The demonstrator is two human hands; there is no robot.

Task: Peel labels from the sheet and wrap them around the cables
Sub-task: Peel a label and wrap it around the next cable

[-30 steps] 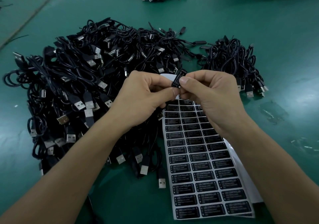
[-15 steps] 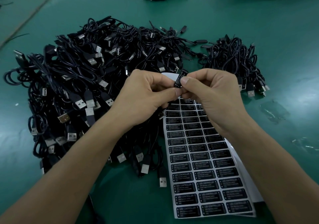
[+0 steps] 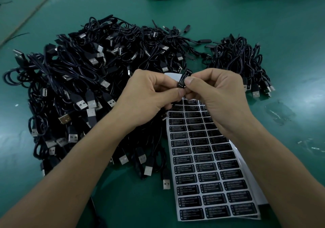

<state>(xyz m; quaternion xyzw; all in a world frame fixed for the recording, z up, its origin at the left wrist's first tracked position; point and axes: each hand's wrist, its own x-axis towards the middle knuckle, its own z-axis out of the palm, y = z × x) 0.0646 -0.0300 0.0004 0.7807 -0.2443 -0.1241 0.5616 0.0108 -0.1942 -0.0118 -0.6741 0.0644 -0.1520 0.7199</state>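
Label [image 3: 184, 79], black with white print, held tilted between the curled thumb and forefinger of the left hand [image 3: 149, 96] and the right hand [image 3: 216, 96], both pinching it just above the top edge of the label sheet [image 3: 207, 166]. Almost nothing different from a second ago: same pinch, same tilt, same spot beside the heap of USB cables [image 3: 88, 87]. Any cable inside the fold hidden by fingertips; cannot tell. Probably mid-wrap, with the ends being pressed together and the piece not yet ready to set down.
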